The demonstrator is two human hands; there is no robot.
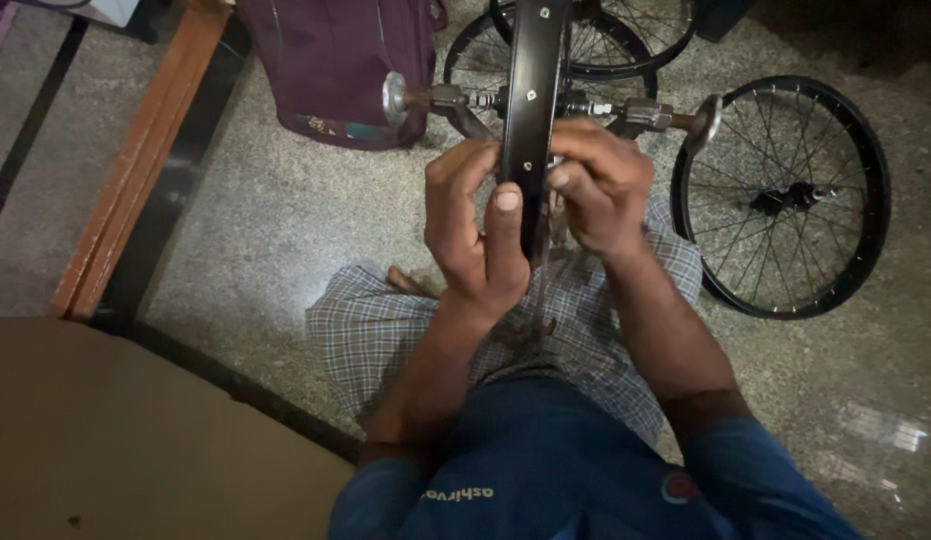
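Both hands are clamped on a black wheel rim [532,110] standing edge-on over the lap: left hand [472,235] wraps it with the thumb flat on the rim, right hand [600,185] pinches the other side. Forearms angle up from the body. Another spoked wheel [782,197] lies on the stone floor [265,220], a purple bag [335,65] behind.

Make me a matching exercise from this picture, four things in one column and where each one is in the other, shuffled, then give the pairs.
1. black rim
2. spoked wheel
3. purple bag
4. checked cloth

A. on the floor at the right
B. over the person's lap
C. between the left hand and right hand
D. top left of centre, on the floor

Pairs: 1-C, 2-A, 3-D, 4-B
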